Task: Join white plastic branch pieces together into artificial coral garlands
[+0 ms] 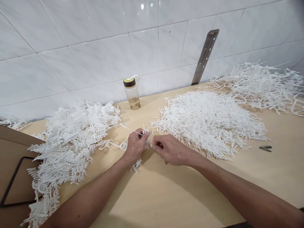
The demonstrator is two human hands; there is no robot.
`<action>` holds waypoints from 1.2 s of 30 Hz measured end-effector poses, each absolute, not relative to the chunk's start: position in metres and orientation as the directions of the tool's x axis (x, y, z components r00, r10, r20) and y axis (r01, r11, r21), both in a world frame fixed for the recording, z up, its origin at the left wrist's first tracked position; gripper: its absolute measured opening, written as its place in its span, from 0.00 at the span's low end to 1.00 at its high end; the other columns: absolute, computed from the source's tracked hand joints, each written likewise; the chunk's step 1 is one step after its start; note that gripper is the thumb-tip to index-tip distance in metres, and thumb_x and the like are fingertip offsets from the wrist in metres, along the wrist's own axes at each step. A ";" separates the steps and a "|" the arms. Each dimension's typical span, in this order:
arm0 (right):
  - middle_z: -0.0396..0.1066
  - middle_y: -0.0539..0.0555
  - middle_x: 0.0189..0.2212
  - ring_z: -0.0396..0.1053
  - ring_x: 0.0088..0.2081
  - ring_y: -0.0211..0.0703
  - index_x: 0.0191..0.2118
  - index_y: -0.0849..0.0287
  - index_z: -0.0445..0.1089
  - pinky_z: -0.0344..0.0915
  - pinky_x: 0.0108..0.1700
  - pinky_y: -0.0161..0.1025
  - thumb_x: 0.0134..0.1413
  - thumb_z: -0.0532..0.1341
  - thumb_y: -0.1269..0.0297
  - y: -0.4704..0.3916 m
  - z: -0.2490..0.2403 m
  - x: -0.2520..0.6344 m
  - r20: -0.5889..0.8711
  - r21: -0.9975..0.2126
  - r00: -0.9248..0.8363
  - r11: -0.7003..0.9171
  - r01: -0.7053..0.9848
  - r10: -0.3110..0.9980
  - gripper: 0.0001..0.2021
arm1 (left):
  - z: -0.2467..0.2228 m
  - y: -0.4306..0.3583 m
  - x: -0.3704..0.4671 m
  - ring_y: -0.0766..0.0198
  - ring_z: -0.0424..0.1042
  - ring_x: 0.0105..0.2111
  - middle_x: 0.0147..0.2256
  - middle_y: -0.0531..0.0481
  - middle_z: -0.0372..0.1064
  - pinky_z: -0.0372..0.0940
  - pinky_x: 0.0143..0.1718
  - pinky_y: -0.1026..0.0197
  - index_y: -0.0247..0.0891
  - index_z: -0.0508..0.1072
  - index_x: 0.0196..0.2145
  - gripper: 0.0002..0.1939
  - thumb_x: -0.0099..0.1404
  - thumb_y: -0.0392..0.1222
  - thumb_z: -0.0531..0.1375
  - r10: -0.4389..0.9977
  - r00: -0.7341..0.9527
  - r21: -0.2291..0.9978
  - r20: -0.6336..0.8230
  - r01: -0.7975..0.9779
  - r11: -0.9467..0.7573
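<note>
My left hand (136, 144) is closed, pinching a white branching plastic strand (145, 130) between thumb and fingers. A thin white cord (130, 128) runs from that hand toward the left pile. My right hand (169, 148) is curled with its fingertips together, just right of the left one; whatever sits in its pinch is too small and blurred to make out. Below my left wrist, a tuft of white fringed strands (136, 166) shows above the table. A large heap of white feathery strands (78, 136) lies to the left, and a pile of short white pieces (209, 122) to the right.
A bottle (133, 93) with a dark and yellow lid stands near the tiled wall (142, 47). Longer branching strands (268, 85) spread at the far right. Small thread snips (265, 148) lie on the wooden table (175, 196). A metal bracket (205, 57) leans against the wall.
</note>
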State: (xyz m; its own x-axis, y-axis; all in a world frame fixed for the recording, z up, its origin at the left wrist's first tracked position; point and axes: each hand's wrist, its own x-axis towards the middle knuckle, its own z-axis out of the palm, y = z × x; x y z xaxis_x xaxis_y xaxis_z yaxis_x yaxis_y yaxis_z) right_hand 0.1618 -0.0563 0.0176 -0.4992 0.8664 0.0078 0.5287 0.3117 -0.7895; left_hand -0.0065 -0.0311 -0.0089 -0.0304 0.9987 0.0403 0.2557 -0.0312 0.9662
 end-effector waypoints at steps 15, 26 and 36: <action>0.70 0.48 0.23 0.66 0.20 0.36 0.31 0.57 0.70 0.63 0.24 0.34 0.57 0.57 0.62 -0.028 0.026 0.192 0.152 -0.810 -0.121 0.193 0.553 0.981 0.08 | -0.001 -0.036 -0.003 0.71 0.52 0.18 0.17 0.56 0.56 0.48 0.20 0.65 0.34 0.74 0.24 0.27 0.60 0.64 0.60 0.998 -0.055 0.986 0.016 0.167 -0.007; 0.72 0.51 0.26 0.67 0.20 0.37 0.38 0.58 0.71 0.64 0.24 0.35 0.61 0.56 0.52 -0.027 0.019 0.185 0.206 -0.783 -0.090 0.220 0.582 0.974 0.15 | -0.007 -0.037 -0.003 0.68 0.55 0.22 0.20 0.55 0.57 0.52 0.25 0.63 0.37 0.69 0.22 0.25 0.64 0.62 0.57 0.991 -0.024 0.964 0.131 0.237 -0.122; 0.68 0.47 0.25 0.63 0.14 0.31 0.35 0.58 0.67 0.62 0.15 0.32 0.56 0.62 0.52 -0.038 0.002 0.156 -0.038 -0.953 -0.236 0.036 0.300 0.971 0.13 | -0.009 -0.038 -0.002 0.70 0.50 0.21 0.20 0.60 0.49 0.49 0.23 0.65 0.39 0.58 0.23 0.21 0.64 0.55 0.60 0.987 -0.018 0.957 0.158 0.248 -0.148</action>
